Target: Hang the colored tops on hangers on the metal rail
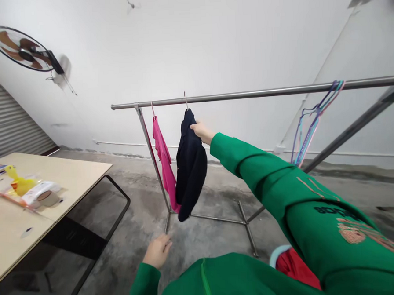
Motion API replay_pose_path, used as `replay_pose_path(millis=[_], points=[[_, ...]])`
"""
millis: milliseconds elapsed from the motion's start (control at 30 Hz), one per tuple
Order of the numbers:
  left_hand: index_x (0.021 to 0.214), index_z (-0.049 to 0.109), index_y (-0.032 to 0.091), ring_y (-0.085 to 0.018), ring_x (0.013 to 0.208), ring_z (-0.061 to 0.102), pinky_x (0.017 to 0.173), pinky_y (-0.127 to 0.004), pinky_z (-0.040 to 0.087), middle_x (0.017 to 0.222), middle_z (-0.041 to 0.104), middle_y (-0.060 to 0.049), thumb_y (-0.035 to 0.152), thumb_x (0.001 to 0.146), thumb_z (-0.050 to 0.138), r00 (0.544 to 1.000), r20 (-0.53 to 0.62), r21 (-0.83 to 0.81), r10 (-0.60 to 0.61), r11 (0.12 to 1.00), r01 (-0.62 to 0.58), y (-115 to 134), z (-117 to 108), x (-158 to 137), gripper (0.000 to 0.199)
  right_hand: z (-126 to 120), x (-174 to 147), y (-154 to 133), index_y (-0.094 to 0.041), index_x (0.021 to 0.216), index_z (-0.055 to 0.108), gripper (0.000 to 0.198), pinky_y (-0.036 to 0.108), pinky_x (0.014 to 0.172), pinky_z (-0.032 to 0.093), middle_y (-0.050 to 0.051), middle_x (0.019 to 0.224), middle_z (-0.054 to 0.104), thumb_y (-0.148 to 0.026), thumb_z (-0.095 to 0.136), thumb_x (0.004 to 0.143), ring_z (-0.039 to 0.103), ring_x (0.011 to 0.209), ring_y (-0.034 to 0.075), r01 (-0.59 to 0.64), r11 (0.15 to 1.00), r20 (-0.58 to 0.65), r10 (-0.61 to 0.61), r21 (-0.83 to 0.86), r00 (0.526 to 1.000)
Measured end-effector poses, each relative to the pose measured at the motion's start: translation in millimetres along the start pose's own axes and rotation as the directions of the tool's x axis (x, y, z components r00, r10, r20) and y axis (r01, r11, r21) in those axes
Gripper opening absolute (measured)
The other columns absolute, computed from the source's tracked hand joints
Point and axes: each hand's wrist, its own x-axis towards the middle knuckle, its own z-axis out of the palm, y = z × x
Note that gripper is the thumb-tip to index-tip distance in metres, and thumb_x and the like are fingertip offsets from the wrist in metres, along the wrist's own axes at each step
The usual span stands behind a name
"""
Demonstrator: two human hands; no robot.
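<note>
A dark navy garment (192, 165), jacket-like, hangs side-on from a hanger on the metal rail (247, 94). My right hand (203, 131) reaches out to its upper edge and pinches the cloth near the shoulder. Just left of it, a bright pink garment (163, 158) hangs on its own hanger, partly behind the navy one at the bottom. Low in front of me, my left hand (158, 251) is loosely curled, with nothing visible in it, apart from the clothes.
Several pastel hangers (309, 119) hang together at the rail's right. Below my right arm stands a light-blue basin (278, 252) with red cloth (296, 268). A wooden table (82, 169) at left bears a yellow item (20, 183) and a tape roll (48, 198). A fan (25, 53) is wall-mounted.
</note>
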Motion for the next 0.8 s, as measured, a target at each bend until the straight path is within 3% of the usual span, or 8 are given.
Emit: replay_pose_path(millis=[433,533,633,733,800], points=[[0.108,0.064,0.021,-0.026,0.099,0.067,0.085,-0.037,0.053,0.108,0.068,-0.012,0.027,0.088,0.033,0.997,0.074,0.007,0.009,1.000,-0.010,-10.8,7.5,4.9,0.037,27.0,7.7,24.4,-0.016,0.073,0.052,0.010,0.023,0.059,0.046,-0.001,0.058,0.050,-0.008,0.045,0.075,0.052,0.057,0.012,0.012,0.994,0.024,-0.009,-0.104,1.000],[0.108,0.065,0.020,-0.028,0.098,0.067,0.084,-0.039,0.053,0.105,0.068,-0.013,0.026,0.087,0.033,0.996,0.088,0.025,0.025,0.999,-0.027,-9.9,10.3,9.9,0.038,24.6,2.2,21.2,-0.015,0.077,0.054,0.005,0.025,0.067,0.048,0.002,0.068,0.056,-0.017,0.050,0.080,0.055,0.067,0.014,0.043,0.990,0.064,-0.034,-0.138,0.997],[0.106,0.066,0.021,-0.026,0.094,0.069,0.081,-0.036,0.055,0.101,0.070,-0.012,0.026,0.087,0.037,0.991,0.090,0.046,0.095,0.994,-0.099,-7.2,13.4,19.1,0.035,13.6,-15.7,27.6,-0.015,0.089,0.054,0.018,0.030,0.085,0.046,0.007,0.089,0.059,-0.033,0.055,0.084,0.055,0.087,0.017,0.086,0.983,0.027,-0.083,-0.163,0.996],[0.107,0.066,0.020,-0.026,0.099,0.068,0.084,-0.035,0.056,0.106,0.070,-0.013,0.025,0.087,0.041,0.976,0.121,0.081,0.180,0.978,-0.190,-1.7,15.9,33.4,0.032,-11.3,-56.5,65.8,-0.014,0.107,0.051,0.031,0.034,0.098,0.040,0.012,0.111,0.054,-0.037,0.052,0.087,0.050,0.103,0.019,0.275,0.921,-0.090,-0.310,-0.274,0.947],[0.108,0.065,0.019,-0.026,0.103,0.067,0.089,-0.036,0.054,0.111,0.069,-0.013,0.024,0.087,0.042,0.957,0.165,0.096,0.238,0.962,-0.255,4.5,18.5,45.1,0.031,-36.0,-98.0,112.4,-0.014,0.114,0.050,0.032,0.033,0.100,0.039,0.014,0.115,0.052,-0.032,0.050,0.087,0.049,0.105,0.019,0.363,0.838,-0.037,-0.412,-0.407,0.910]])
